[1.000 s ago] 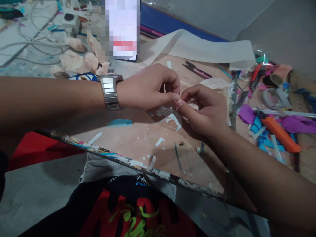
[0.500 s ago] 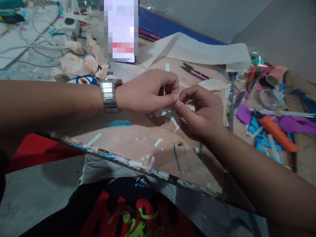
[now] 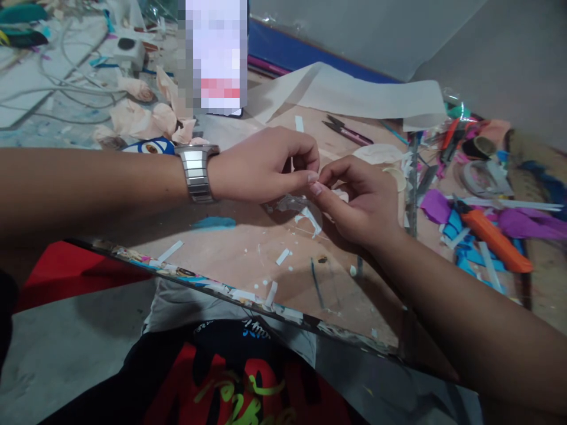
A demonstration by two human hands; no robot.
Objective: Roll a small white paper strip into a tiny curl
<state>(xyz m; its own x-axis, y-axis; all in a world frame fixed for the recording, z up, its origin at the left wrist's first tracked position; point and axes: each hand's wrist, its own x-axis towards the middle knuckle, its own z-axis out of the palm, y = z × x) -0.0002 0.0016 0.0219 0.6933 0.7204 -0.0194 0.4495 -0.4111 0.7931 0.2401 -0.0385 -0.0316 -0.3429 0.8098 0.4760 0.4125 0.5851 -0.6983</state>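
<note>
My left hand, with a metal-band watch on the wrist, is closed in a pinch. Its thumb and fingertips meet those of my right hand above the board. Partly hidden in the curled fingers of my right hand is a small pale pinkish piece, which looks like crepe paper. Whatever my left fingertips pinch is too small to make out. Just below the hands lie a clear, film-like scrap and a bent white strip.
Thread snips and a long white paper sheet lie beyond the hands. A phone stands at the back, beside peach crepe-paper pieces. To the right are an orange cutter, a tape roll and purple scraps.
The hands keep the same pinch, fingertips together, with only a very slight shift. The view has moved a little; nothing has been picked up or put down.
</note>
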